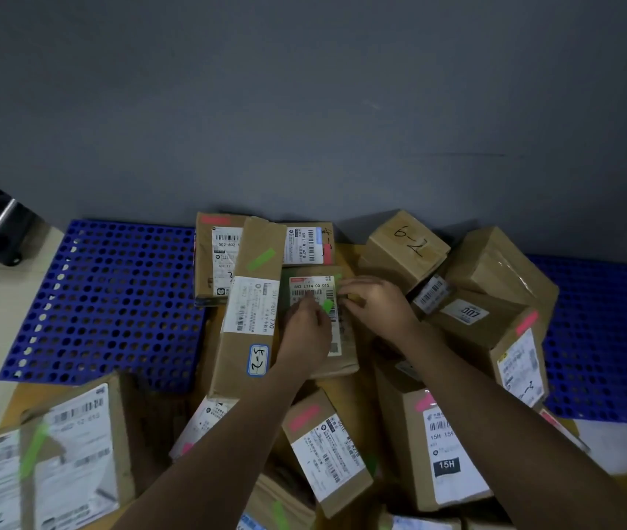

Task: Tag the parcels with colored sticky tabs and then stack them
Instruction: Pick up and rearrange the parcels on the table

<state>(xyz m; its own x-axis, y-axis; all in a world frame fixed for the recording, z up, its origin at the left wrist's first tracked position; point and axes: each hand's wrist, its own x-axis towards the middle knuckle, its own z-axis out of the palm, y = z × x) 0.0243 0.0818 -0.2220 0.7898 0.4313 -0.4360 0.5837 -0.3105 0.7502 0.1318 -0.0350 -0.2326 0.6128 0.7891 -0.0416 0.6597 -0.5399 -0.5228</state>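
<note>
Green sticky tab (327,306) pinched in the left hand (306,330), right over the white label of a brown cardboard parcel (337,340) mid-pile near the worktop's far edge. The right hand (375,306) grips that parcel's right side, fingers curled.

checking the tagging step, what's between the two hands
In the head view, a green tab sits between the left hand and right hand, on the parcel's label.

Head-worn view, steeply downward, close over parcels (315,323)
</note>
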